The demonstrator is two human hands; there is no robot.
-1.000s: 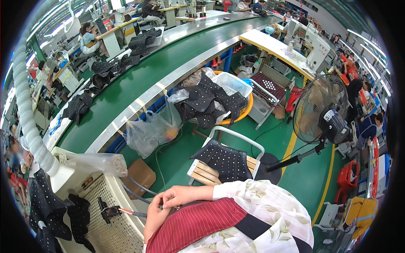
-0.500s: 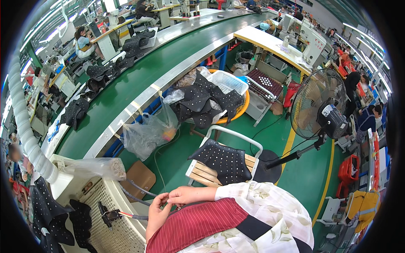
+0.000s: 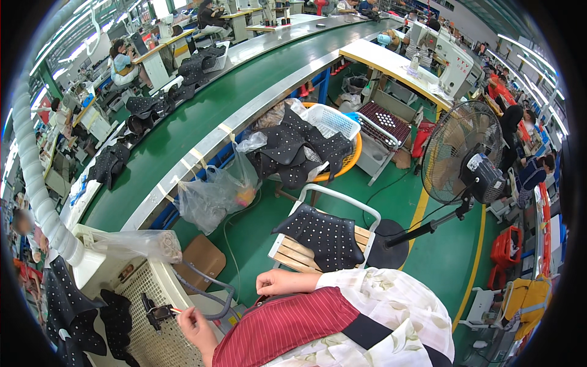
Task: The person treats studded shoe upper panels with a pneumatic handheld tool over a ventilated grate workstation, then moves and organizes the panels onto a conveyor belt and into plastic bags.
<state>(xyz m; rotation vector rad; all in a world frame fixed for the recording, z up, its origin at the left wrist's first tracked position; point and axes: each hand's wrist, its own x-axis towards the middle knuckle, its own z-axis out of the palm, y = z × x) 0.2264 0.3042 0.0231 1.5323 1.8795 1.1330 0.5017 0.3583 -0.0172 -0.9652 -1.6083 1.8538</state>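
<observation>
My left hand [image 3: 197, 325] is low on the left, fingers pinched on a thin orange stick [image 3: 175, 311] whose far end meets a small black fixture [image 3: 155, 313] on a white perforated worktop [image 3: 160, 287]. My right hand [image 3: 282, 282] is curled into a fist in front of my chest, above my red striped apron [image 3: 287, 327]; nothing shows in it. A grey hose [image 3: 211, 290] loops between the two hands. Black studded fabric pieces [image 3: 67, 306] lie at the worktop's left edge.
A white-framed wooden chair [image 3: 306, 252] with a black studded piece [image 3: 324, 235] stands ahead on the green floor. Beyond are a clear plastic bag [image 3: 211, 192], an orange basket of studded pieces [image 3: 306, 153], a standing fan [image 3: 461, 162], a green conveyor [image 3: 202, 116] and other workers.
My hands were together at my chest; my left hand has dropped down and left toward the black fixture, while my right hand stays at the chest. The view has tilted slightly.
</observation>
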